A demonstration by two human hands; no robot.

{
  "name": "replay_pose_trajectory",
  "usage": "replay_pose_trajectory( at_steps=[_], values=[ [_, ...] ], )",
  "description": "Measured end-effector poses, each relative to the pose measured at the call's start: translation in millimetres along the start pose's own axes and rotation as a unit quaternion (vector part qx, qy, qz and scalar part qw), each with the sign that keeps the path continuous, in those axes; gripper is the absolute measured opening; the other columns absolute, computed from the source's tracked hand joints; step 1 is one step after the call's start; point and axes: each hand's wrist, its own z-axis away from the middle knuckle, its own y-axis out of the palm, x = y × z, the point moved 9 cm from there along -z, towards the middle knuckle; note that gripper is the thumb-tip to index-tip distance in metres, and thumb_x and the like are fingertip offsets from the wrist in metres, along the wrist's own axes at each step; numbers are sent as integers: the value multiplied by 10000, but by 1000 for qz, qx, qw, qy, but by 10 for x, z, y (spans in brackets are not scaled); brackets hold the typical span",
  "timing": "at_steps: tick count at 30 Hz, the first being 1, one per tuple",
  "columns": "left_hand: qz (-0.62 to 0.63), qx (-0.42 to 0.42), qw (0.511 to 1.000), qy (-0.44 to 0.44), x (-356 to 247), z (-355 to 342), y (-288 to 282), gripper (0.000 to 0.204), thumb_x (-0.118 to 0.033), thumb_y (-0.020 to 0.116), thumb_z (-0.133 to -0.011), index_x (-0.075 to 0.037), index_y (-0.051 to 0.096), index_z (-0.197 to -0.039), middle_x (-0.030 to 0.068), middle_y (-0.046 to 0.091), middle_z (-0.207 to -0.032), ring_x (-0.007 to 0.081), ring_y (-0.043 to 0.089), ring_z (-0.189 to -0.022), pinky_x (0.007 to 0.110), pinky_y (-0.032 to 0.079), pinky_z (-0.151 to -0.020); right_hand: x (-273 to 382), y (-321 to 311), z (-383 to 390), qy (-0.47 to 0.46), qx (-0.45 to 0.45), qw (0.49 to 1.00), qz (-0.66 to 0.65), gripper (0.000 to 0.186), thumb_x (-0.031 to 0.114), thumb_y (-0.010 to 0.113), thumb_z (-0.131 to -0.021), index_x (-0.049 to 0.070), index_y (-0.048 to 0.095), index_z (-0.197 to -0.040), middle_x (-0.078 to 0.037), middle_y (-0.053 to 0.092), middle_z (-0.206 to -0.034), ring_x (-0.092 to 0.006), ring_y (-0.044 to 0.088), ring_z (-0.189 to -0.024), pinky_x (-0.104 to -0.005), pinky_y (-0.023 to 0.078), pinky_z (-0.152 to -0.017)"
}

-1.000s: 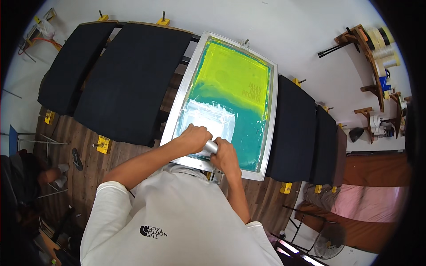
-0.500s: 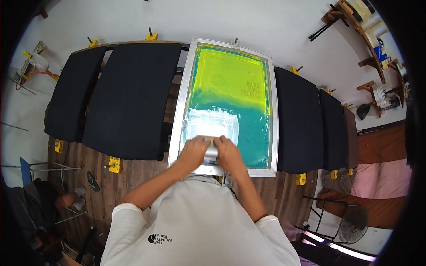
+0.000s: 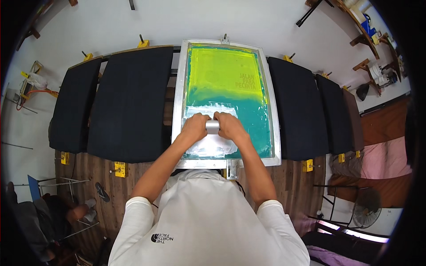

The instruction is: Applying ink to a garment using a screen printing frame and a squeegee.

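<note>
Right at the near end of the screen-printing frame (image 3: 226, 103) both hands are wrapped around a squeegee (image 3: 213, 127), left hand (image 3: 194, 127) and right hand (image 3: 229, 127) side by side with only a short shiny metal bit of the handle showing between them. Both are clenched tight on it, knuckles up. That frame is a tall rectangle with a dull silvery metal rim, and the mesh inside is bright yellow-green at the far end, fading to teal toward the hands. Directly under and around the hands there's a smeared patch of white ink (image 3: 208, 144), glossy and wet looking, sitting on the mesh and reaching to the near rim of the frame. Left of the frame lie two flat black pallets (image 3: 128, 102), matte, with softly rounded edges, and right of the frame there are more of the same (image 3: 295, 108). All of it rests on a dark wooden bench (image 3: 142, 173) with a plank-like grain, and small yellow clamps (image 3: 119, 168) stick out along the bench edges on either side of the frame. Nearer than the frame you just see the person's white tee shirt (image 3: 208, 221), plain cotton, forearms bare.
</note>
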Motion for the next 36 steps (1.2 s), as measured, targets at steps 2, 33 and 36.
replay_pose_trajectory(
  at_steps=[2,33,36],
  values=[
    [-2,-16,1000,-9,1,160,73,402,33,643,-709,-53,697,-1098,218,661,-997,399,659,-899,472,543,-790,19,87,127,-4,-26,1000,-11,350,-31,664,-679,47,610,-1016,-179,645,-965,-389,635,-924,-467,532,-795],
    [3,116,993,7,-376,758,90,280,-5,598,-754,-44,689,-1016,201,671,-862,378,670,-840,475,539,-773,270,156,779,4,84,994,-68,478,-36,648,-663,94,681,-1122,-150,649,-1059,-354,621,-1009,-437,521,-856],
    [10,36,999,16,-236,302,-59,251,-9,593,-768,-55,690,-995,206,679,-883,389,675,-845,475,546,-767,48,-12,305,7,43,998,-38,435,-13,643,-675,105,697,-1091,-168,661,-1031,-365,636,-978,-438,527,-841]
  ],
)
